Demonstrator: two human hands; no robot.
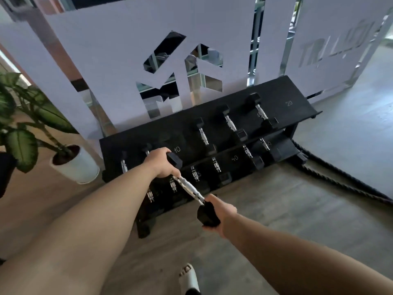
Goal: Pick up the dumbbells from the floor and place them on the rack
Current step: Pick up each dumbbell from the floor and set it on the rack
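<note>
Dumbbell (189,189) is being carried end-to-end, off the floor, hovering over the front-left part of the rack (282,90), chrome handle bare between the hands. Left hand (161,165) is cupping the far hex head from above, near the "10" marking on the top shelf; right hand (221,211) is wrapping the near hex head, fingers curled under it. Both are closed on the heads, not the handle, probably so the handle drops into a cradle with no fingers trapped under it. The bar is tilting, far end higher, roughly matching the shelf slope, so it looks like final approach to a slot. Which shelf is the target I can't tell. Top shelf is showing open room around the "10" and a wide bare stretch at "20" on the right; dumbbells are sitting in between and at the far left. Lower shelf is packed with handles close together, so side clearance there looks tight. Potted plant (74,165) is crowding the rack's left end; battle rope (340,182) is lying on the floor to the right, well apart. Watch the shelf's front lip on the way down.
</note>
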